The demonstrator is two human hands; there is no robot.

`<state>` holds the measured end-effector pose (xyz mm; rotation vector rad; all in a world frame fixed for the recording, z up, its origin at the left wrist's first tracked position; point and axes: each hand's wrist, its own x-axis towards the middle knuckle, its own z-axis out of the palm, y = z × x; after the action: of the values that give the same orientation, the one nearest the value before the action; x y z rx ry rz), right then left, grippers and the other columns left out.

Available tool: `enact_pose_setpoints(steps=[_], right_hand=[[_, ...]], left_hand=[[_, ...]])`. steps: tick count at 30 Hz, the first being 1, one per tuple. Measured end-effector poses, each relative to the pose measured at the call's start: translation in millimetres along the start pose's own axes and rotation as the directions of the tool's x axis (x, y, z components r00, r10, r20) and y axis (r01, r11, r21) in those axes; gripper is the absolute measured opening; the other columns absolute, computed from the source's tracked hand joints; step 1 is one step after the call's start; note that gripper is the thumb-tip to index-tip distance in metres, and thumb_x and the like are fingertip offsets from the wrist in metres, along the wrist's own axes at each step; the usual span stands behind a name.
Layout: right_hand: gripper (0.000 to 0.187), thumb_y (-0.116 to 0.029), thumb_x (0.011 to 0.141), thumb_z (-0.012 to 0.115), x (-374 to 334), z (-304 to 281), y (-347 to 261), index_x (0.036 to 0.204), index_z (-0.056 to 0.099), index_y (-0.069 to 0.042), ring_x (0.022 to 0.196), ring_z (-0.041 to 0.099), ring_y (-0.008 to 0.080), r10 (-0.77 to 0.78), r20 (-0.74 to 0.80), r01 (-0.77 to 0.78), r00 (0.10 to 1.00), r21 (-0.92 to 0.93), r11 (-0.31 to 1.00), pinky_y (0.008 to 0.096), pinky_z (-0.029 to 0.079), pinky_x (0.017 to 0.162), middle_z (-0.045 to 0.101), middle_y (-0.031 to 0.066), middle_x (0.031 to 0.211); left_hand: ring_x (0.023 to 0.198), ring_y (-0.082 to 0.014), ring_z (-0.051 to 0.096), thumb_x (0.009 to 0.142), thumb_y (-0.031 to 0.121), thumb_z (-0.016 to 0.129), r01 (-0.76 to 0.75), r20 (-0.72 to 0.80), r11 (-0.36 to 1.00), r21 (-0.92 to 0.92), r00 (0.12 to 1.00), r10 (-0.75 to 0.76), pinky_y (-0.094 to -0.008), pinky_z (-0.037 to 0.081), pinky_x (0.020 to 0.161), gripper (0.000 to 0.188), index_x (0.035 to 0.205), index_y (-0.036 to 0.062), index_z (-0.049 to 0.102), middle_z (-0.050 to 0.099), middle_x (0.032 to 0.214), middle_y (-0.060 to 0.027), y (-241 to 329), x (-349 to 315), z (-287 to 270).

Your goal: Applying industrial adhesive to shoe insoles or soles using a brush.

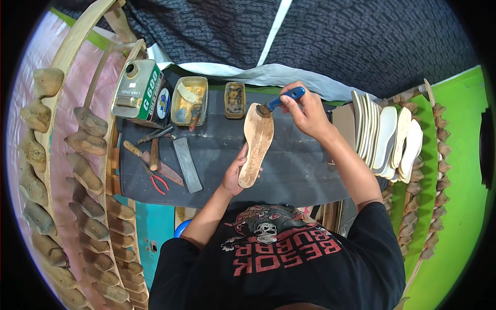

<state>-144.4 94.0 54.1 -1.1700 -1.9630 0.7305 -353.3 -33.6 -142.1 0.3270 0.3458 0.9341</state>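
We see the right hand (pixel 308 113) with its fingers closed round the handle of a blue-handled brush (pixel 293 94), its dark end touching the insole's broad end. The left hand (pixel 235 173) has its fingers curled round the insole (pixel 253 155) near its narrow end, holding it up over the dark bench (pixel 217 165). We judge the insole light, fairly stiff but bendable, perhaps tacky on its stained face; we would grip it by the edges. Just left of the insole's broad end sits a small tub (pixel 233 115), dark residue inside. Farther left of the insole, a larger tub (pixel 202 98) holds a pale piece and darker items; beyond it stands a metal can (pixel 129 93), contents hidden from us.
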Motion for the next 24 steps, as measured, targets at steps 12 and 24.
enact_pose_setpoints(steps=[12,24], right_hand=[[0.022,-0.020,0.097,0.067,-47.1,-35.8,-20.7,0.109,0.057,-0.005,0.076,0.068,0.0399,-0.193,0.151,0.225,0.970,-0.241,0.944,0.0461,0.051,0.067,0.067,0.0184,0.083],[0.023,-0.021,0.098,0.066,-51.7,-50.5,-42.0,0.110,0.056,-0.004,0.081,0.068,0.0411,-0.110,0.296,0.178,0.949,-0.214,0.961,0.0468,0.052,0.070,0.068,0.0196,0.087]], left_hand=[[0.098,-0.0236,0.069,0.098,0.026,0.045,0.124,0.069,0.985,0.123,0.989,-0.133,-0.0367,0.060,0.079,0.075,0.166,0.0177,0.013,0.050,0.150,-0.0103,-12.3,-1.7,28.5],[0.098,-0.0202,0.069,0.097,0.026,0.046,0.164,0.133,0.974,0.157,0.974,-0.185,-0.0329,0.060,0.080,0.077,0.166,0.0157,0.013,0.052,0.149,-0.0096,-16.6,-17.6,35.8]])
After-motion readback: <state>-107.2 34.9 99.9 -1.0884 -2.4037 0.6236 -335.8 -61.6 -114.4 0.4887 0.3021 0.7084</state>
